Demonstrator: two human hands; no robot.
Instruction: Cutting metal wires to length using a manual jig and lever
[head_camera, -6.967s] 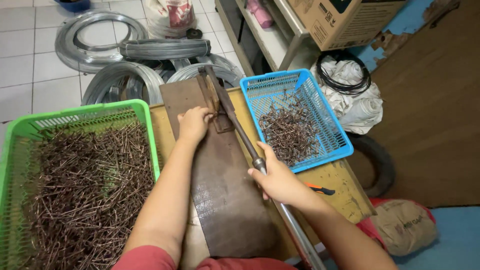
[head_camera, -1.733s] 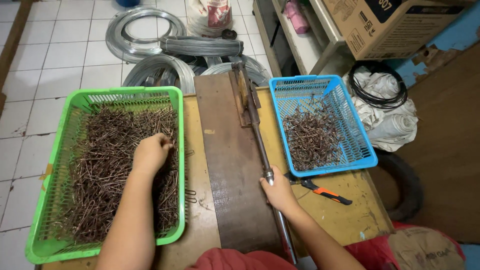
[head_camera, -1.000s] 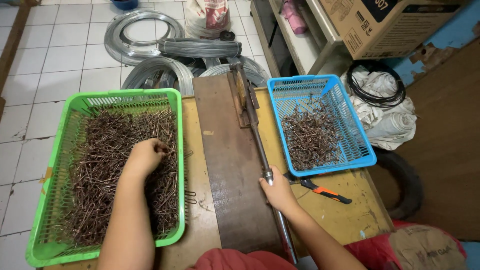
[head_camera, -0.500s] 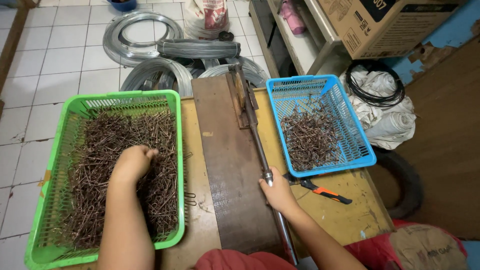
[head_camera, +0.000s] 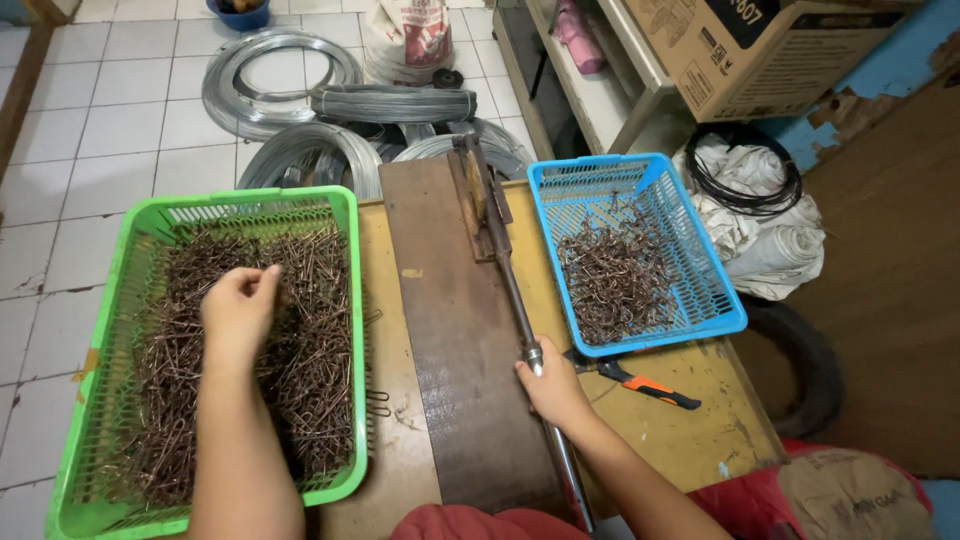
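Gripping the lever handle (head_camera: 520, 320) near its midpoint, the right hand (head_camera: 552, 385) is wrapping its fingers closed around the metal bar. The handle's long axis is running from the near edge of the table (head_camera: 690, 445) toward the far side, leaning slightly left, and it is ending at the pivot block (head_camera: 478, 195) on the far end of the brown board (head_camera: 455, 350). The left hand (head_camera: 238, 312) is resting in the green basket (head_camera: 345, 330) at the left, fingers curled loosely over the pile of brown wire pieces (head_camera: 310, 360); whether it is pinching any piece cannot be told. To the right of the handle, the blue basket (head_camera: 640, 170) is holding a smaller heap of bent wire pieces (head_camera: 615, 275), its near left corner lying just beside the right hand. Orange-handled pliers (head_camera: 640, 382) are lying on the table just right of that hand. Bare board is lying open to the left of the handle, between it and the green basket. Beyond the far table edge, coils of grey wire (head_camera: 300, 100) are lying on the tiled floor.
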